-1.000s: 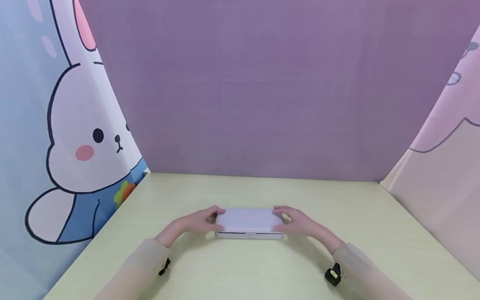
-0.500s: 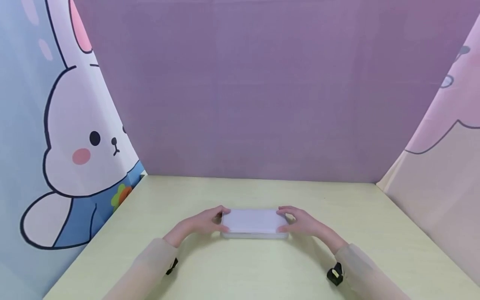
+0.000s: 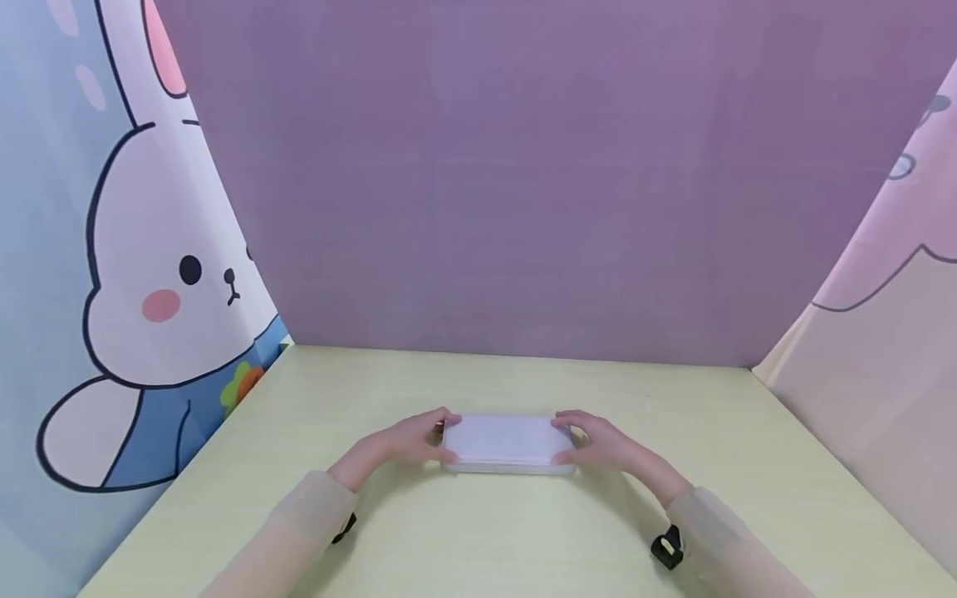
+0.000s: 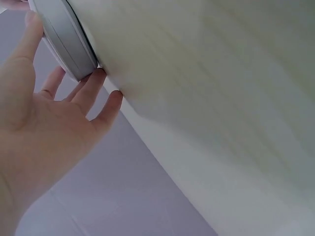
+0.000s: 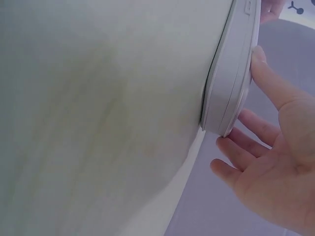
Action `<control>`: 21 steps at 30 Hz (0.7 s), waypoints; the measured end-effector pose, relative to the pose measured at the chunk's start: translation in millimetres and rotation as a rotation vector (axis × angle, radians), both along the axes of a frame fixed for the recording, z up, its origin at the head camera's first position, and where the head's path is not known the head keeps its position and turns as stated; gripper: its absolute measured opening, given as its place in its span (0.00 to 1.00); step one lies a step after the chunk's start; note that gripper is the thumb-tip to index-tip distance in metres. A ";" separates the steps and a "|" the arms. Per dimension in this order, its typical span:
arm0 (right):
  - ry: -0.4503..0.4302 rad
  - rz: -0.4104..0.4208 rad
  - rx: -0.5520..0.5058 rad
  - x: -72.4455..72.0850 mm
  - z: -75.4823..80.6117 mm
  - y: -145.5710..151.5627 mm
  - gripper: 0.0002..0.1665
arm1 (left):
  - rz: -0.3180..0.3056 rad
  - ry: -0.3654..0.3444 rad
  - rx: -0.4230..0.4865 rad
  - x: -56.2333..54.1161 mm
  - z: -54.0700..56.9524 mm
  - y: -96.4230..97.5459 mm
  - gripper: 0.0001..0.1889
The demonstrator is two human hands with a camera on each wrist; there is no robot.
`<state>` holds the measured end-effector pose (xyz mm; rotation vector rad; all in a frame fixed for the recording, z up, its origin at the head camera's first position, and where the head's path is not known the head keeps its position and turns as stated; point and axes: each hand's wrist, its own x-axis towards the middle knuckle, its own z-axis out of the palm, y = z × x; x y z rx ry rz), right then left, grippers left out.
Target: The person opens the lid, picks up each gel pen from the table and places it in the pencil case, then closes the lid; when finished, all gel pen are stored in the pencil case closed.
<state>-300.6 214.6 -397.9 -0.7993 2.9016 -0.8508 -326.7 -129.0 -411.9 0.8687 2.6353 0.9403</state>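
A flat white rectangular case point(image 3: 508, 440) with rounded corners lies on the table, its lid down on its base. My left hand point(image 3: 411, 438) holds its left end, thumb at the near edge and fingers at the far side. At the other end my right hand point(image 3: 601, 443) grips it the same way. In the left wrist view, the left hand point(image 4: 59, 113) has its thumb on the case's point(image 4: 66, 39) lid edge and fingertips around the corner. The right wrist view shows a small latch on the case's point(image 5: 231, 73) front, beside the right hand point(image 5: 280, 157). What the case contains is hidden.
A pale wood-grain table point(image 3: 493, 540) runs back to a plain purple panel point(image 3: 486, 183). At the left hangs a curtain point(image 3: 164, 332) with a cartoon rabbit; a pink and cream curtain point(image 3: 890, 374) hangs at the right. Dark straps sit at both sleeves.
The dark gap along the case's front edge has gone; its lid now sits flush. Case and hands have shifted slightly right, mostly in the first half second.
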 end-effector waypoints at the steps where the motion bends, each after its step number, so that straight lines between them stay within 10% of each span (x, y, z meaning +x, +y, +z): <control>1: 0.003 -0.003 0.005 0.1 0.2 0.9 0.39 | -0.001 0.002 -0.006 0.4 0.3 0.8 0.35; 21: -0.026 -0.029 0.000 -0.9 7.9 1.7 0.39 | -0.048 0.008 -0.099 1.9 8.0 -2.8 0.38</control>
